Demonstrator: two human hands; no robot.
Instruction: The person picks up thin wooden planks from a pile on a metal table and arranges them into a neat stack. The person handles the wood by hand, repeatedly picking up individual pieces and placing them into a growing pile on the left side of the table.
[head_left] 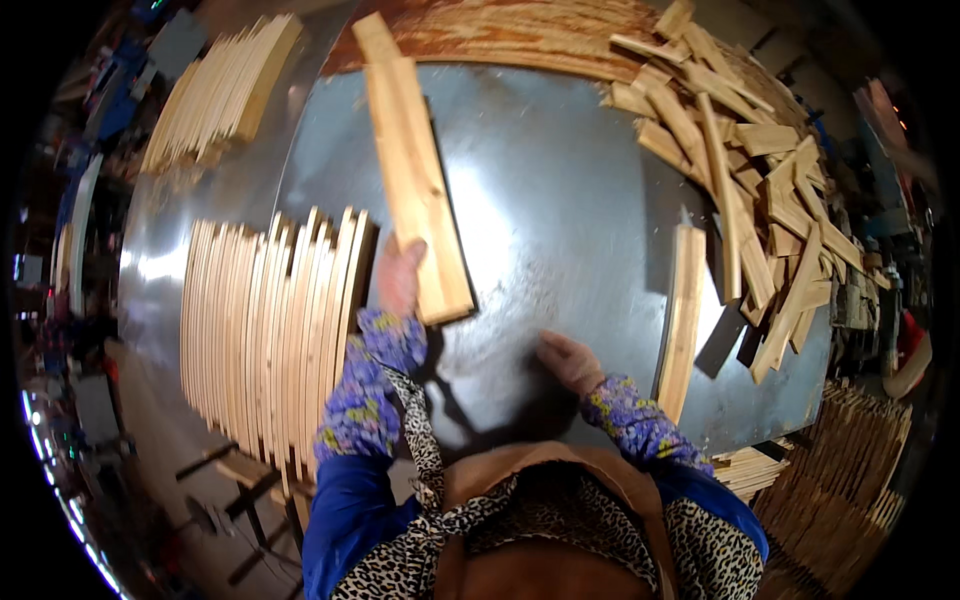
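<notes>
My left hand (400, 277) grips the near left edge of a long pale wooden board (412, 185), its thumb lying on the top face. Beyond the board's far end, another strip of wood (374, 38) sticks out; how far it runs underneath is hidden. Both lie slanting over the grey metal tabletop (540, 150). My right hand (570, 362) hovers above the metal to the right of the board's near end. It is empty, with fingers loosely apart and slightly blurred. Just left of my left hand stands a row of boards on edge (265, 340).
A second row of boards (222, 90) stands at the far left. Short wood pieces (745, 190) lie heaped at the far right, with a single narrow board (682, 320) nearer me. A brown wooden panel (500, 35) spans the back. Stacked strips (835, 490) sit lower right.
</notes>
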